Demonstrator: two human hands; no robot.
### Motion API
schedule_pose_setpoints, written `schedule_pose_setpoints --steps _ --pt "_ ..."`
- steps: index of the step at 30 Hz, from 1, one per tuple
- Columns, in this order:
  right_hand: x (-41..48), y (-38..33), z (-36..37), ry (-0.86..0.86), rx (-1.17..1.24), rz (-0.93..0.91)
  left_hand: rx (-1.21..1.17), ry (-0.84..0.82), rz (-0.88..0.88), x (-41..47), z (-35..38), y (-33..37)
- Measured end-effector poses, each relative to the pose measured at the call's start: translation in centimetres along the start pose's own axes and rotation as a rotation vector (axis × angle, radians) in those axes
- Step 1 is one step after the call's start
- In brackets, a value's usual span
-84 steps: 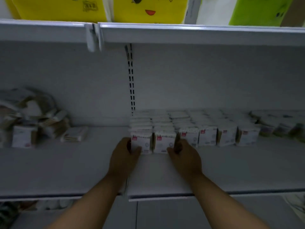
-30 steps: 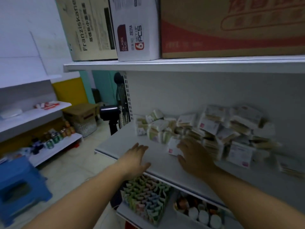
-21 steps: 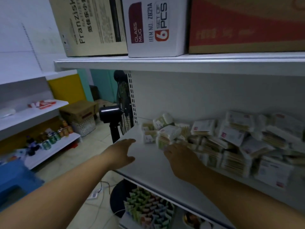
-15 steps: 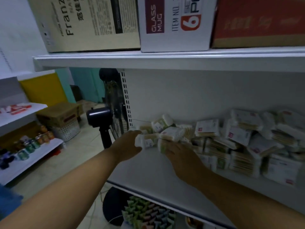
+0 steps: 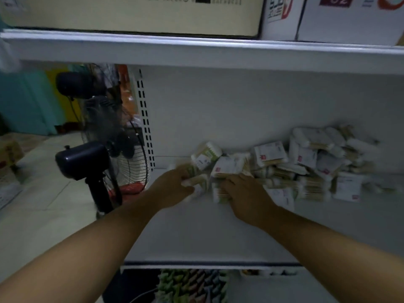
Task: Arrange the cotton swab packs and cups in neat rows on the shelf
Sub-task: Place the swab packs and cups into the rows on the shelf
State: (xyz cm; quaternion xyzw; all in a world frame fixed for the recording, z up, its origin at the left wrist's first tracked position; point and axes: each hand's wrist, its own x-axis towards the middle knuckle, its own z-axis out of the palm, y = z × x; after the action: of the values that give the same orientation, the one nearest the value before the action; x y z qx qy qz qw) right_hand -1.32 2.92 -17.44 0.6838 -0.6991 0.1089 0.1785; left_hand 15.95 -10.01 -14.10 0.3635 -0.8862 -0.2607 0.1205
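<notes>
A loose heap of white cotton swab packs (image 5: 306, 162) lies along the back of the white shelf (image 5: 196, 232). A round cotton swab cup (image 5: 206, 154) lies tilted on the heap's left end. My left hand (image 5: 175, 182) curls its fingers round a cotton swab pack (image 5: 196, 181) at the heap's left edge. Just to the right, my right hand (image 5: 242, 193) grips a small stack of packs (image 5: 220, 193) from the front. The fingertips of both hands are partly buried in the packs.
An upper shelf (image 5: 196, 51) with cardboard boxes (image 5: 131, 14) hangs close overhead. A black standing fan (image 5: 98, 136) stands on the floor left of the shelf's end. Coloured goods (image 5: 188, 285) fill the lower shelf beneath the front edge.
I turned from the neat rows to the messy heap further left. Both hands reached forward into its left end and closed on packs; the left hand came in from the shelf edge.
</notes>
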Motion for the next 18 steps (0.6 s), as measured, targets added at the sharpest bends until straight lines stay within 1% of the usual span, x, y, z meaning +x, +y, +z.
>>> schedule_pose_setpoints --steps 2,4,6,8,10,12,14,16,18 --pt "0.1 -0.4 -1.4 -0.095 0.087 -0.002 -0.160 0.003 -0.047 0.6 -0.6 -1.0" --pt "0.1 -0.5 -2.7 -0.161 0.264 0.069 -0.442 -0.042 -0.150 1.0 -1.2 -1.7" --pt "0.4 -0.6 -3.7 -0.242 0.376 0.186 -0.642 -0.118 -0.274 0.8 -2.2 -2.1" --pt "0.5 -0.8 -4.1 -0.299 0.503 0.276 -0.762 -0.227 -0.369 0.4 -3.1 -2.5" --pt "0.1 -0.7 -4.3 -0.295 0.666 0.413 -0.847 -0.322 -0.406 0.1 -3.8 -3.0" --pt "-0.8 -0.5 -5.2 -0.271 0.880 0.545 -0.931 -0.357 -0.405 -0.1 -4.2 -2.9" --pt "-1.8 0.3 -6.4 -0.271 1.078 0.620 -0.986 -0.360 -0.385 -0.2 -4.1 -2.1" --pt "-3.1 1.2 -7.5 -0.286 1.257 0.687 -0.982 -0.341 -0.354 -0.2 -3.7 -0.5" --pt "-5.1 2.6 -8.3 -0.235 1.434 0.768 -0.971 -0.346 -0.322 -0.4 -2.8 2.0"
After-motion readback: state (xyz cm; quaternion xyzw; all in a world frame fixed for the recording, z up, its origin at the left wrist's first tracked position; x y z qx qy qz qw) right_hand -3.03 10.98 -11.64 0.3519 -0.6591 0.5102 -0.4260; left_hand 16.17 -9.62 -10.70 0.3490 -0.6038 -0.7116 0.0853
